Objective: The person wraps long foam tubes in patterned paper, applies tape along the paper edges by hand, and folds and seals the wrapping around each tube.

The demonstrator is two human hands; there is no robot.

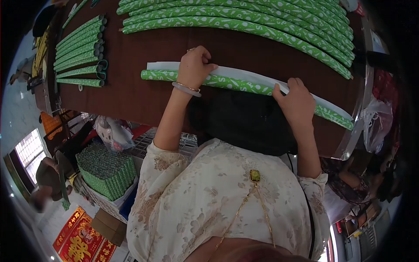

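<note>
A long green patterned roll (pixel 238 84) with a white paper edge (pixel 163 65) along its far side lies across the brown table (pixel 131 52) in front of me. My left hand (pixel 195 67) is closed on the white edge, left of the roll's middle, fingers curled and thumb pointing right. Toward the right part of the roll, my right hand (pixel 297 101) grips the same edge between thumb and fingers. Some of the roll is hidden beneath both hands. A black bag or cloth (pixel 248 120) sits between my arms at the table's near edge.
Several long green rolls (pixel 235 24) lie at the far side. Several shorter rolls (pixel 80 56) and dark scissor handles (pixel 103 65) are at the left. Below left stands a basket packed with green rolls (pixel 107 170). People are at the left and right edges.
</note>
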